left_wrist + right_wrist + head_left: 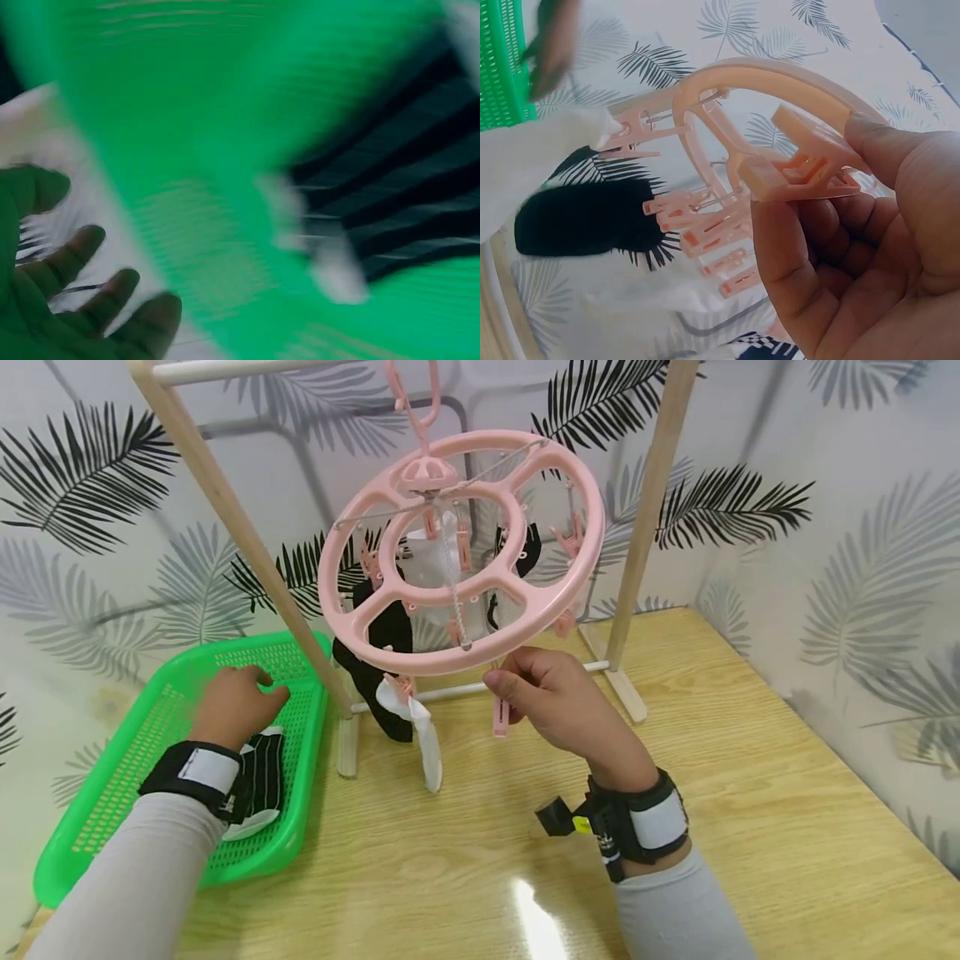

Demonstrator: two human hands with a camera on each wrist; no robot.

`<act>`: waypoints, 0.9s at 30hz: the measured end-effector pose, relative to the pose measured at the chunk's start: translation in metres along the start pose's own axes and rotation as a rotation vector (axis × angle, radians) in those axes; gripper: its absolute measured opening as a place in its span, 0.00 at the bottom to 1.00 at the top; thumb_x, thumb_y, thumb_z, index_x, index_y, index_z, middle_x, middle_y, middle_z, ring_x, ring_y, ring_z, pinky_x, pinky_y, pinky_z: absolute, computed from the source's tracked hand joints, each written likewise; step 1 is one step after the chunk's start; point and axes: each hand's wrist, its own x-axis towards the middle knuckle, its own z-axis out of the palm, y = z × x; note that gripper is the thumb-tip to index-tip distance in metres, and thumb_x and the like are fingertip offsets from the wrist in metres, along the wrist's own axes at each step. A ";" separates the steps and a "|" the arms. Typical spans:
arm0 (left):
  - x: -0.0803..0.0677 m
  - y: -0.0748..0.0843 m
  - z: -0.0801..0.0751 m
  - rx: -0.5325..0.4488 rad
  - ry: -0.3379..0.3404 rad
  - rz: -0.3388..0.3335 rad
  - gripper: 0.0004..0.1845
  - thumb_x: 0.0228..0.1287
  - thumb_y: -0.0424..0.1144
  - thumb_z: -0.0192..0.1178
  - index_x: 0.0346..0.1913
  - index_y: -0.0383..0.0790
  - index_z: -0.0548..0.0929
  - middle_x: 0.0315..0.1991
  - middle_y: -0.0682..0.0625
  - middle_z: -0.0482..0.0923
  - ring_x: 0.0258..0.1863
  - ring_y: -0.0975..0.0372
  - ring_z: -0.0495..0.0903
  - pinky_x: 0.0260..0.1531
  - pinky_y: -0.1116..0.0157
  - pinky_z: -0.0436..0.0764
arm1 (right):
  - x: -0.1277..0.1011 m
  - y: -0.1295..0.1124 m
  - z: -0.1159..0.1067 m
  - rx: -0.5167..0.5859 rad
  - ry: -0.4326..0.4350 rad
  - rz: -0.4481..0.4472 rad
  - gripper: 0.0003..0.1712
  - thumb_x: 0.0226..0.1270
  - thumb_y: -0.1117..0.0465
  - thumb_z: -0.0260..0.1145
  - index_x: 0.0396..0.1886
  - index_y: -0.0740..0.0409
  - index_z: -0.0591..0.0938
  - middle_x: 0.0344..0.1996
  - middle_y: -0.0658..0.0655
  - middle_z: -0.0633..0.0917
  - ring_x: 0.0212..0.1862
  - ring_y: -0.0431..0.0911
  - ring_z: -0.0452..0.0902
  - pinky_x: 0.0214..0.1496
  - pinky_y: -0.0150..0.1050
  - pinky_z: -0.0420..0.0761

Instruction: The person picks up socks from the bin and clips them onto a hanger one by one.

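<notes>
My left hand (236, 706) hovers over the green basket (300, 810), its fingers loosely spread with nothing between them in the left wrist view. Below it in the basket lies a black striped sock (266, 768) with a white end. With thumb and fingers, my right hand (558, 702) pinches a pink clothespin (810, 161) under the near edge of the round pink drying hanger (412, 662). Clipped to that hanger are a small white sock (429, 747) at the front and a black sock (390, 631) at the left. More pale and dark pieces hang behind, partly hidden by the ring.
The hanger hangs inside a wooden frame (221, 502) with a white top bar (225, 368). Other pink clothespins (735, 262) dangle around the ring. Everything stands on a wood-grain table (420, 877) against a leaf-patterned backdrop (847, 552).
</notes>
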 end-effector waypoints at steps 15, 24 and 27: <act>-0.008 -0.076 0.047 0.139 -0.345 -0.029 0.25 0.75 0.40 0.43 0.46 0.15 0.75 0.40 0.24 0.77 0.40 0.34 0.78 0.44 0.40 0.75 | -0.001 0.000 0.002 -0.018 -0.019 0.017 0.14 0.76 0.56 0.60 0.31 0.59 0.81 0.22 0.53 0.83 0.31 0.48 0.81 0.38 0.44 0.83; -0.003 -0.067 0.048 0.084 -0.278 -0.057 0.16 0.68 0.40 0.55 0.31 0.26 0.75 0.25 0.36 0.76 0.25 0.47 0.77 0.26 0.53 0.75 | 0.000 0.001 -0.001 -0.014 -0.014 0.013 0.12 0.76 0.58 0.60 0.33 0.60 0.81 0.22 0.54 0.83 0.30 0.48 0.82 0.38 0.44 0.83; -0.002 -0.062 0.044 0.097 -0.269 -0.068 0.20 0.63 0.38 0.57 0.42 0.18 0.75 0.36 0.27 0.79 0.33 0.39 0.80 0.32 0.47 0.79 | 0.001 0.002 -0.002 -0.010 -0.012 0.017 0.12 0.76 0.58 0.60 0.33 0.60 0.81 0.22 0.54 0.83 0.30 0.48 0.82 0.38 0.44 0.83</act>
